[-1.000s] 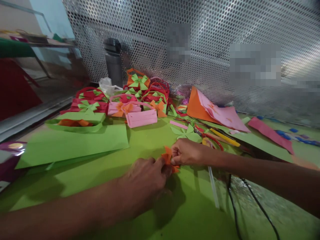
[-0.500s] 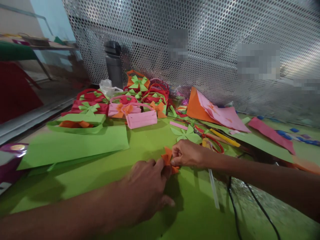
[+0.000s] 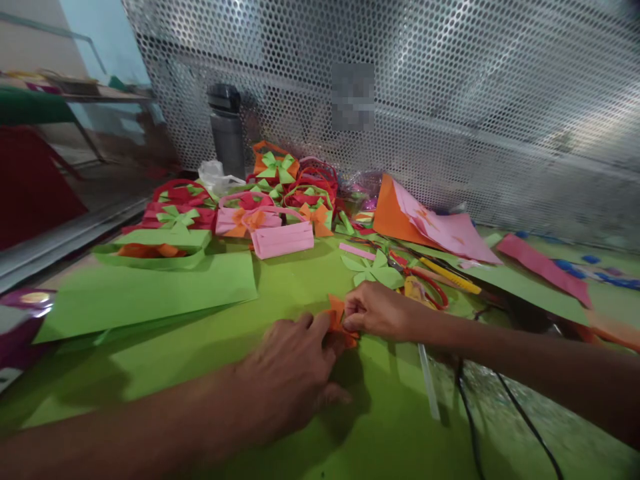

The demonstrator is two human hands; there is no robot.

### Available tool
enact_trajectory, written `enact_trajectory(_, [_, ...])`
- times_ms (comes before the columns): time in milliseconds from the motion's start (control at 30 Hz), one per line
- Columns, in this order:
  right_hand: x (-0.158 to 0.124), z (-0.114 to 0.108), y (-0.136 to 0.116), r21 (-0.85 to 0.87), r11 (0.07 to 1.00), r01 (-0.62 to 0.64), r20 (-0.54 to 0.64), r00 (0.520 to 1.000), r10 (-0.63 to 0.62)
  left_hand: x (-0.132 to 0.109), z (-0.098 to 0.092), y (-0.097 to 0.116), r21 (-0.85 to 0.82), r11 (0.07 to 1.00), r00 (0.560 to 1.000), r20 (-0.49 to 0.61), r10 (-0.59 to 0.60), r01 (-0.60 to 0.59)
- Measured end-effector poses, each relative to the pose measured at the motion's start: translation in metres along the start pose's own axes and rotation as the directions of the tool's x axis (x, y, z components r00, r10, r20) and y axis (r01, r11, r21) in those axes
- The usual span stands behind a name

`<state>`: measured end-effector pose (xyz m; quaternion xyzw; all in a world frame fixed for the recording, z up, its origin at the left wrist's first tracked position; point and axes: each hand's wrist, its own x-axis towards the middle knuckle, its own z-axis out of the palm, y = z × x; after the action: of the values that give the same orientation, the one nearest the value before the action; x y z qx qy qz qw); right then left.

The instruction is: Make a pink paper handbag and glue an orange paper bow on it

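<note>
Both hands pinch the orange paper bow [image 3: 336, 319]: left hand [image 3: 290, 373] steadies one side, right hand [image 3: 377, 310] grips the other; pressing folds flat on the green sheet [image 3: 200, 347] seems wise.

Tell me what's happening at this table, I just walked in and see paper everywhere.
A person is working a small orange paper piece with both bare hands. The left hand and the right hand pinch it from either side, low over the green sheet covering the table. Behind them sit paper baskets with bows, among them a pink basket and a green basket. A loose green bow and scissors with red handles lie by the right hand.
</note>
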<state>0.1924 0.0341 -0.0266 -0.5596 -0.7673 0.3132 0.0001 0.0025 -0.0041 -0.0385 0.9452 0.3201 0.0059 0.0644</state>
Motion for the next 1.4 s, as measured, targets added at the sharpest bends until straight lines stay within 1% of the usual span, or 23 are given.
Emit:
enact_trajectory(133, [-0.004,0.000,-0.003,-0.028,1.000,0.005,-0.034,0.999,-0.006,0.001,-0.002,0.001,0.007,1.000,1.000,0.008,0.002,-0.002])
enact_trajectory(267, [-0.011,0.006,-0.006,-0.090,0.996,0.013,-0.114,0.993,-0.023,0.001,-0.003,0.002,0.014,1.000,0.999,0.040,-0.001,0.000])
enact_trajectory(333, [-0.017,0.010,-0.008,-0.142,0.989,0.051,-0.148,0.986,-0.072,0.001,-0.002,0.002,0.002,1.000,0.999,0.039,0.000,0.000])
enact_trajectory(433, [-0.028,0.014,-0.010,-0.271,0.955,0.121,-0.182,0.968,-0.174,0.001,0.000,0.002,-0.004,1.000,1.000,0.010,-0.001,0.001])
enact_trajectory(500, [-0.033,0.016,-0.011,-0.366,0.921,0.133,-0.183,0.960,-0.211,0.001,0.000,0.002,-0.006,1.000,1.000,0.008,-0.004,0.004])
enact_trajectory(600, [-0.039,0.021,-0.009,-0.465,0.875,0.135,-0.155,0.960,-0.231,0.002,-0.002,0.002,-0.024,0.999,0.998,0.053,-0.023,0.025])
enact_trajectory(700, [-0.045,0.027,-0.006,-0.524,0.834,0.173,-0.134,0.950,-0.282,0.002,-0.006,0.004,-0.036,0.999,0.995,0.099,-0.027,0.031])
enact_trajectory(767, [-0.047,0.030,-0.005,-0.536,0.822,0.193,-0.137,0.941,-0.310,0.002,-0.007,0.004,-0.033,0.999,0.994,0.104,-0.017,0.021])
enact_trajectory(800, [-0.048,0.030,-0.005,-0.527,0.828,0.191,-0.146,0.940,-0.310,0.002,-0.007,0.005,-0.028,0.999,0.995,0.102,-0.014,0.017])
enact_trajectory(867, [-0.046,0.028,-0.007,-0.466,0.870,0.161,-0.177,0.946,-0.270,0.002,-0.006,0.004,-0.019,1.000,0.996,0.087,-0.012,0.014])
enact_trajectory(1000, [-0.033,0.016,-0.008,-0.225,0.970,0.092,-0.231,0.962,-0.145,0.002,-0.002,0.003,0.001,1.000,0.998,0.058,-0.003,0.003])
enact_trajectory(1067, [-0.026,0.011,-0.006,-0.084,0.994,0.070,-0.201,0.976,-0.086,0.002,0.000,0.002,0.000,1.000,0.999,0.055,-0.003,0.003])
enact_trajectory(1133, [-0.019,0.007,-0.004,0.004,0.999,0.039,-0.161,0.986,-0.038,0.001,0.002,0.002,-0.003,1.000,0.999,0.044,-0.002,0.002])
enact_trajectory(1200, [-0.016,0.005,-0.003,0.028,0.999,0.022,-0.143,0.990,-0.018,0.001,0.004,0.001,0.009,1.000,1.000,0.027,0.006,-0.006])
enact_trajectory(1400, [-0.013,0.002,-0.003,0.024,0.998,0.052,-0.094,0.994,-0.049,0.001,0.007,0.001,0.041,0.999,1.000,0.002,0.011,-0.011])
